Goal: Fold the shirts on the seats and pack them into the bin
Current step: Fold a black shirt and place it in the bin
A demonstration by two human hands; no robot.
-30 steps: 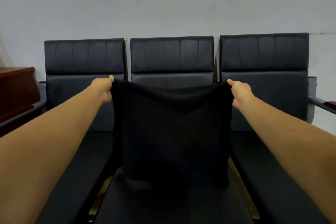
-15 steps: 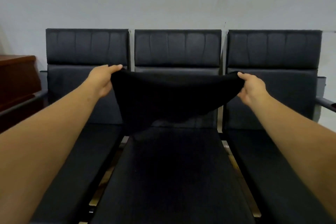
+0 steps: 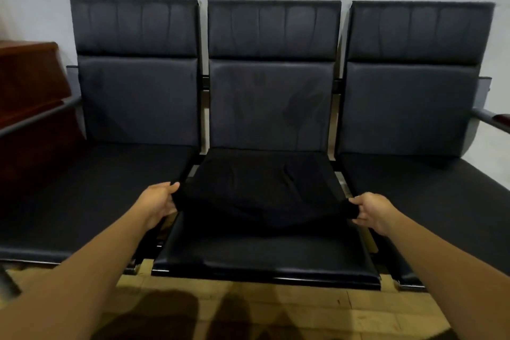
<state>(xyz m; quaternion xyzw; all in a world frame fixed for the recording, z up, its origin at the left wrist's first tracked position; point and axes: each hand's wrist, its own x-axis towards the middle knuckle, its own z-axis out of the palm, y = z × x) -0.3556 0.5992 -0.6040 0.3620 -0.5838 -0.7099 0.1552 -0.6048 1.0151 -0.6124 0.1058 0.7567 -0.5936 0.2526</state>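
The black shirt (image 3: 259, 190) now lies spread across the cushion of the middle seat (image 3: 265, 259), its far edge up against the backrest at twelve o'clock and its near edge lifted a little off the cushion between the two hands. A second ago it hung upright in the air as a flat panel, pinched at its top corners; half a second ago the hands were bringing it forward and down, and it has since been laid onto the cushion. The left hand (image 3: 158, 203) is at nine o'clock of the shirt, fingers closed around the near left corner, thumb on top. The right hand (image 3: 371, 210) is at three o'clock, pinching the near right corner in the same way. That drop likely means the shaking-out is over and the folding proper can start, with the seat serving as the work surface (black cloth on a black cushion makes the creases hard to read, so how flat it really lies I cannot tell). The left seat (image 3: 91, 201) and right seat (image 3: 430, 201) look bare, and no bin is in view, so packing seems some way off.
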